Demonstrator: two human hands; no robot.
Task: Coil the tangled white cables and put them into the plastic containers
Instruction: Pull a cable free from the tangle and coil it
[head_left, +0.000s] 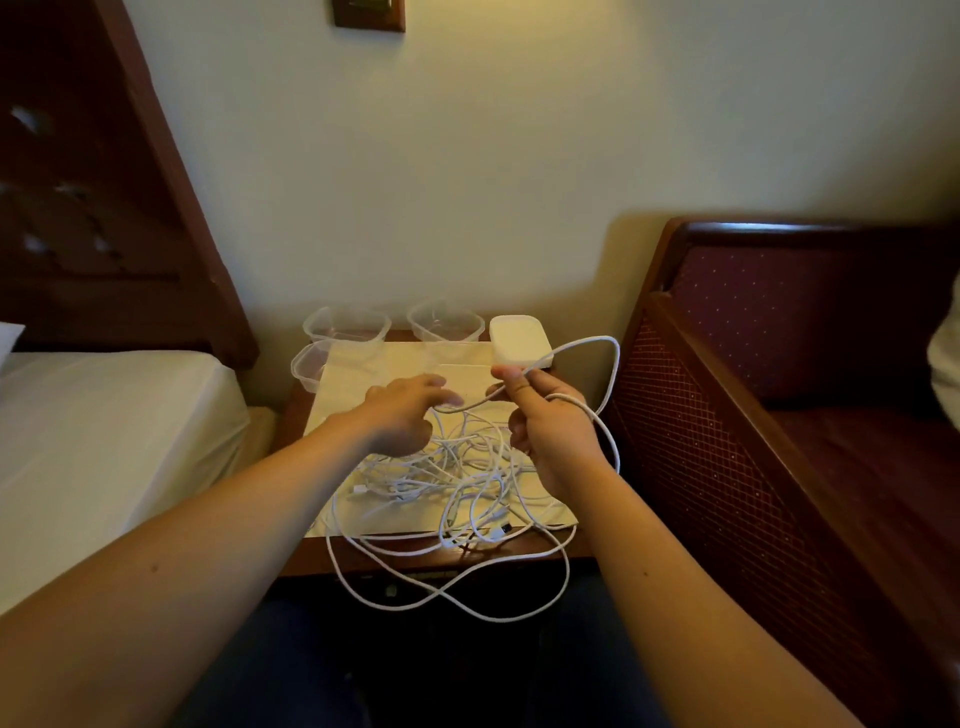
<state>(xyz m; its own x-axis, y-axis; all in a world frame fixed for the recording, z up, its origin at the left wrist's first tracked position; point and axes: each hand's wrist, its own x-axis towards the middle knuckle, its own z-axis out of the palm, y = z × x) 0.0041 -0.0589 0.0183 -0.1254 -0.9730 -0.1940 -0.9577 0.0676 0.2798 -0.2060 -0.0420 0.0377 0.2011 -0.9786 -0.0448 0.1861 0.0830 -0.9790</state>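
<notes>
A tangle of white cables (447, 478) lies on a pale sheet over a small wooden table (363, 558), and some loops hang over the front edge. My right hand (550, 431) pinches one white cable, which arcs up and right in a big loop (615, 364) and wraps round behind the wrist. My left hand (402, 415) hovers over the tangle with fingers spread toward that cable, holding nothing. Three clear plastic containers stand at the back: one back left (347, 325), one back centre (445, 319), one at the left edge (307, 366).
A stack of white lids (519, 340) sits at the table's back right corner. A bed (104, 441) with a white sheet is on the left, a dark red upholstered chair (805, 389) on the right. The wall is close behind the table.
</notes>
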